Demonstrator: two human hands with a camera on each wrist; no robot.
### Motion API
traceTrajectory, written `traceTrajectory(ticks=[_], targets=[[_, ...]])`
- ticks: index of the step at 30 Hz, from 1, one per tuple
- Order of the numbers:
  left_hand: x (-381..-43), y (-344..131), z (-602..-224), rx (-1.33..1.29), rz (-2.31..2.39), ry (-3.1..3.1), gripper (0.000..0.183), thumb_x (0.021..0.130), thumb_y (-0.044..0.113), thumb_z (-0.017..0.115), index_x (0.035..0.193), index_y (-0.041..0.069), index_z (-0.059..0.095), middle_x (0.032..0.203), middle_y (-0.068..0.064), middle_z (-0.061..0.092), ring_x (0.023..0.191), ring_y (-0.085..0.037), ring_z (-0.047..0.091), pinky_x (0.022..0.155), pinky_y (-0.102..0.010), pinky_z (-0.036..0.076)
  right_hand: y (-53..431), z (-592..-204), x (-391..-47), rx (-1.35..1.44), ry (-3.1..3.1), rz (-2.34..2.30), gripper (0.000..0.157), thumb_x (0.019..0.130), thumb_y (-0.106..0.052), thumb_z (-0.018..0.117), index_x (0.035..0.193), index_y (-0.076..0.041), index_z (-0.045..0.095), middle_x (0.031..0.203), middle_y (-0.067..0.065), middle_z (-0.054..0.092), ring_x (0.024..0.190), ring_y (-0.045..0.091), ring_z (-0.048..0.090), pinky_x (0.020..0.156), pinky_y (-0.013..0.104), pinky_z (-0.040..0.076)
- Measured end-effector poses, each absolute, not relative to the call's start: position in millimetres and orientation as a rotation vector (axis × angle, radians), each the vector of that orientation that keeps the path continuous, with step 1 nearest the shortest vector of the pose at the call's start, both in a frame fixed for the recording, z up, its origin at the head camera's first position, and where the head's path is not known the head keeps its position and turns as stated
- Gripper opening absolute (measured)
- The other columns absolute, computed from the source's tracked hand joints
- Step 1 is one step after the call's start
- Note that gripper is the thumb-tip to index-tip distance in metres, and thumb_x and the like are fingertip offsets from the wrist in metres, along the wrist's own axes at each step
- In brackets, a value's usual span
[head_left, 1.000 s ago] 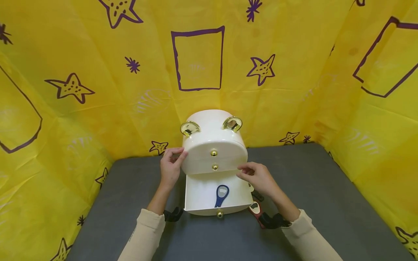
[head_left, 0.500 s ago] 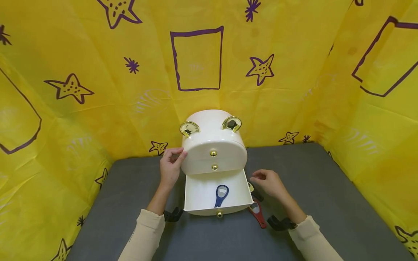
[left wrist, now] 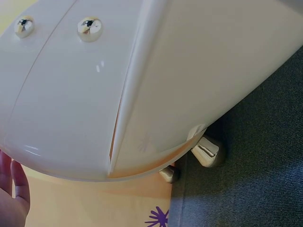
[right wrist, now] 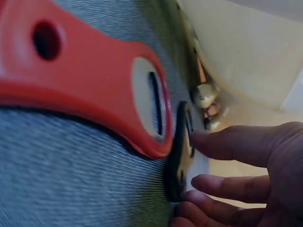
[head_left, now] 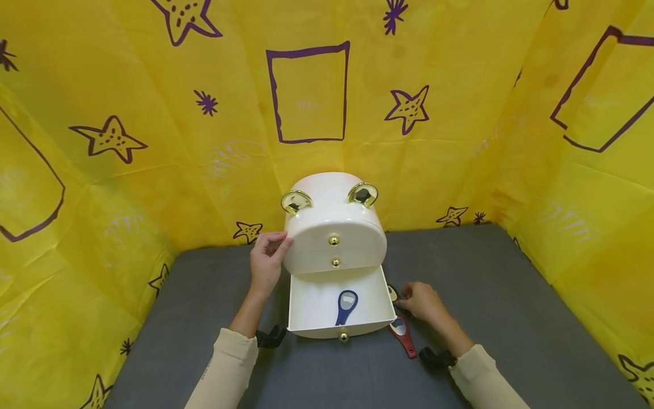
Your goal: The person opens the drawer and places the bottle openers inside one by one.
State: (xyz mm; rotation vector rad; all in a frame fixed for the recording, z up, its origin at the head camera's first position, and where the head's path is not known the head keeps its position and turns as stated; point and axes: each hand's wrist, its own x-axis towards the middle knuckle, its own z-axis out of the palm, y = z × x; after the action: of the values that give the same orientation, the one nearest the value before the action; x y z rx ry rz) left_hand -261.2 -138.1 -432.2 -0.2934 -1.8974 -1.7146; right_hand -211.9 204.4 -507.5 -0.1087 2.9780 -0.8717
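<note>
A white storage box (head_left: 327, 199) with gold ears stands before me, its lowest drawer (head_left: 311, 295) pulled out. In that drawer lies a blue bottle opener (head_left: 352, 298). My left hand (head_left: 266, 266) rests its fingertips against the box's left front edge; in the left wrist view the fingers (left wrist: 19, 182) are fairly straight. To the right of the drawer, my right hand (head_left: 424, 301) touches a black bottle opener (right wrist: 173, 175) on the table with its fingertips. A red bottle opener (head_left: 403, 336) lies nearer, partly beside the drawer's corner, with nobody holding it.
Gold knobs (head_left: 334, 241) sit on the upper drawer fronts, and another knob (head_left: 344, 336) is on the pulled-out drawer. Dark grey cloth (head_left: 327, 375) covers the table. Yellow sheets (head_left: 225, 102) with purple drawings hang around it. Short metal feet (left wrist: 208, 150) hold up the box.
My right hand has left the drawer's right side, moved outward and then down to the black bottle opener. The red bottle opener has come into fuller view. My left hand stays put.
</note>
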Motion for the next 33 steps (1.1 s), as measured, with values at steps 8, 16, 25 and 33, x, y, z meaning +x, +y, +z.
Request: traceTrajectory(ticks=[8,16,25,33], targets=[[-249.9,-134.3,-417.5,-0.300,-1.723,-1.918,0.019,0.084,-0.009,0.069,0.100,-0.017,0.062,0.102,-0.032,0.056,0.090,-0.003,0.051,0.072,-0.010,0.049,201.1,-511.5,-208.5,-0.091,3.057,-0.803,0.017,0.073,-0.013,0.080,0.080,-0.002,0.070,0.072,0.008,0.065,0.069,0.024,0.059,0.062,0.042,0.048],[-241.5,-131.0,-407.3,-0.298,-1.721,-1.921,0.019,0.084,-0.008,0.069,0.099,-0.017,0.063,0.101,-0.029,0.057,0.090,-0.005,0.052,0.071,-0.010,0.049,204.1,-515.1,-204.7,-0.186,3.102,-0.765,0.018,0.072,-0.008,0.077,0.086,0.000,0.071,0.079,0.010,0.061,0.073,0.027,0.058,0.063,0.044,0.046],[-241.0,-131.0,-404.9,-0.302,-1.729,-1.914,0.019,0.084,-0.008,0.069,0.099,-0.017,0.063,0.101,-0.029,0.058,0.091,-0.006,0.052,0.072,-0.012,0.050,203.6,-518.3,-205.0,-0.220,3.132,-0.838,0.015,0.069,-0.005,0.075,0.082,-0.001,0.070,0.073,0.007,0.056,0.066,0.021,0.052,0.057,0.036,0.042],[-241.6,-131.6,-405.9,-0.303,-1.730,-1.914,0.018,0.084,-0.008,0.069,0.099,-0.017,0.064,0.098,-0.021,0.059,0.091,-0.012,0.054,0.073,-0.012,0.050,207.1,-519.1,-204.4,-0.180,3.094,-0.945,0.020,0.067,-0.005,0.076,0.085,0.002,0.070,0.073,0.006,0.063,0.068,0.020,0.057,0.060,0.036,0.047]])
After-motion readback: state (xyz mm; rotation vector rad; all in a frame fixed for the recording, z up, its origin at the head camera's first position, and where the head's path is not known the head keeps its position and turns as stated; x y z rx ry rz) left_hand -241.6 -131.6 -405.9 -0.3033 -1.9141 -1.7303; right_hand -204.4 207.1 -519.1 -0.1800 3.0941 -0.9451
